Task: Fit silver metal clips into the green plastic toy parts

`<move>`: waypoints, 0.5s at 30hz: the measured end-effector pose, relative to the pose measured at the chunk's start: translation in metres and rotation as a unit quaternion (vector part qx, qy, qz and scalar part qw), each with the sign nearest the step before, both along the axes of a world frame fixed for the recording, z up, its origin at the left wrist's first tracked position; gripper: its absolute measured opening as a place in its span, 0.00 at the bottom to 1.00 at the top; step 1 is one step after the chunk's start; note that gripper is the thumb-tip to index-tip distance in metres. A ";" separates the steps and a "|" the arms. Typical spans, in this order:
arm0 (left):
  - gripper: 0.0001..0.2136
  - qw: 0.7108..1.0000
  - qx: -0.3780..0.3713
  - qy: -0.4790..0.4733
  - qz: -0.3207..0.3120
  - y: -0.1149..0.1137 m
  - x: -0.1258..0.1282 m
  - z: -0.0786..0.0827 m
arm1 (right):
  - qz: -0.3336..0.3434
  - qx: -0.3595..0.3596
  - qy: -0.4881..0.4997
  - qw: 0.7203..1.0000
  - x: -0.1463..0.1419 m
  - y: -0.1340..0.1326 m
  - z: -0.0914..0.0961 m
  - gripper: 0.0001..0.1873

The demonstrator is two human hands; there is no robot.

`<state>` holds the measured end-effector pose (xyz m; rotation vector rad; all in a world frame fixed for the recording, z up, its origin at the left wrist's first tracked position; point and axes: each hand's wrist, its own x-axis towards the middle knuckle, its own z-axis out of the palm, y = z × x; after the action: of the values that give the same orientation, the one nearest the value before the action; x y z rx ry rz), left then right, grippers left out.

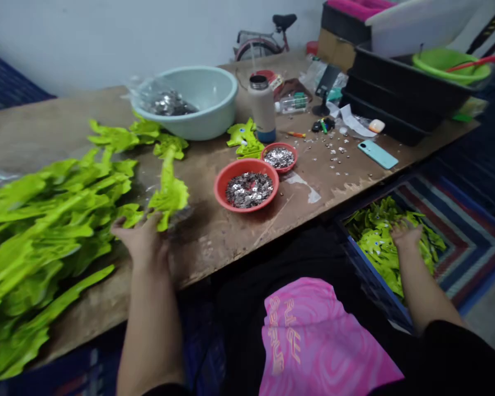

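At the right edge of a heap of yellow-green flat, floppy pieces point(58, 220), my left hand point(142, 236) has its fingers closed at the lower end of one yellow-green piece point(171, 192). Thumb and fingertips are partly hidden by the pieces. My right hand point(406, 234) is over a blue crate point(358, 258) beside the table, fingers spread and nothing gripped. Under it lie many yellow-green pieces point(375, 247), some with small white and blue marks. A red bowl point(219, 192) of small shiny metal parts point(249, 190) stands between my hands, touching a smaller red bowl point(296, 159) with similar parts.
A pale blue basin point(214, 104) holds a bag of metal parts. Behind the bowls are a bottle point(263, 107) and more yellow-green pieces point(245, 137). A light blue phone point(377, 154) lies near scattered metal bits. Black bins point(396, 93) stand at the right end.
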<state>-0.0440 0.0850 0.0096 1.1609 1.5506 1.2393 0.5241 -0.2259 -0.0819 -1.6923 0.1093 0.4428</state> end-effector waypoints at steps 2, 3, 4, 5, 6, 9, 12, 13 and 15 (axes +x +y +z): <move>0.40 0.998 0.031 -0.056 0.006 0.001 0.008 0.004 | 0.050 0.038 -0.025 0.998 0.005 0.029 0.012 0.37; 0.38 0.995 0.047 -0.084 0.004 0.004 0.014 0.006 | 0.088 0.062 -0.039 0.993 0.004 0.048 0.022 0.37; 0.36 0.992 0.058 -0.113 -0.005 0.009 0.021 0.009 | 0.135 0.090 -0.054 0.985 -0.001 0.068 0.033 0.35; 0.34 0.987 0.065 -0.145 -0.018 0.015 0.028 0.013 | 0.186 0.119 -0.063 0.973 -0.011 0.090 0.046 0.33; 0.32 0.981 0.067 -0.176 -0.036 0.022 0.036 0.016 | 0.232 0.144 -0.067 0.960 -0.025 0.113 0.058 0.32; 0.29 0.960 0.065 -0.254 -0.096 0.047 0.065 0.025 | 0.388 0.172 -0.093 0.900 -0.091 0.183 0.092 0.31; 0.26 0.928 0.093 -0.335 -0.135 0.067 0.096 0.018 | 0.623 0.082 -0.289 0.722 -0.167 0.250 0.110 0.10; 0.24 0.920 0.100 -0.353 -0.139 0.072 0.104 0.012 | 0.663 0.039 -0.365 0.652 -0.190 0.271 0.113 0.09; 0.21 0.915 0.071 -0.356 -0.178 0.076 0.115 -0.002 | 0.707 -0.056 -0.463 0.531 -0.226 0.306 0.112 0.15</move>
<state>0.0711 0.1606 0.0077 0.8748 0.6825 1.3300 0.2982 0.0801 0.0300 -1.5622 -2.2138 0.5902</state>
